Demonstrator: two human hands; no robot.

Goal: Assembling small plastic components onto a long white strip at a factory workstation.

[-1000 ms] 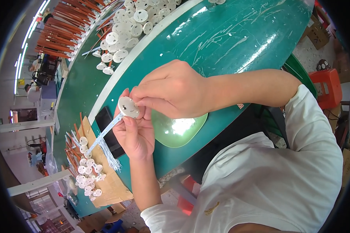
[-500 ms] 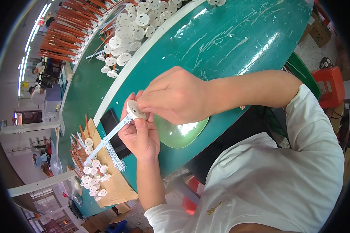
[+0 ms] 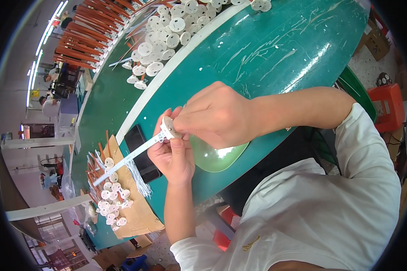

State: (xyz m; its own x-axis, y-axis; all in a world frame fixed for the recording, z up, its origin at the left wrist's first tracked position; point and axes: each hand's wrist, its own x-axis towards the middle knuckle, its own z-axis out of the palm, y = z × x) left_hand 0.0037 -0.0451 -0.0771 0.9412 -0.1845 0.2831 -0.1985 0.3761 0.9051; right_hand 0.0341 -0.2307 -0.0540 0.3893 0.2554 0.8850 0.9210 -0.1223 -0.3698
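Between the thumb and fingers of my left hand [image 3: 175, 160] is a white round disc [image 3: 168, 127] with small holes in its face. A long pale strip [image 3: 133, 155] runs from behind the disc down to the left. My right hand [image 3: 221, 115] is closed, its fingertips pressed together against the face of the disc. Whatever those fingertips pinch is hidden behind the hand. Under my right hand a shiny green dish [image 3: 215, 160] rests on the green table [image 3: 276, 58]. A black phone [image 3: 138, 135] lies beyond my left hand, near a bundle of thin white strings [image 3: 138, 180].
Many white discs [image 3: 177, 25] are heaped beyond the table's pale rim [image 3: 135, 110]. Further left lie rows of orange-brown strips [image 3: 83, 38]. More discs on strips [image 3: 106, 205] lie on a cardboard sheet [image 3: 140, 217]. A red stool [image 3: 386, 108] stands at the right.
The view has shifted slightly, so most things appear a little further right. The strip's free end has swung slightly outward to the left. Both hands keep their hold at the disc.
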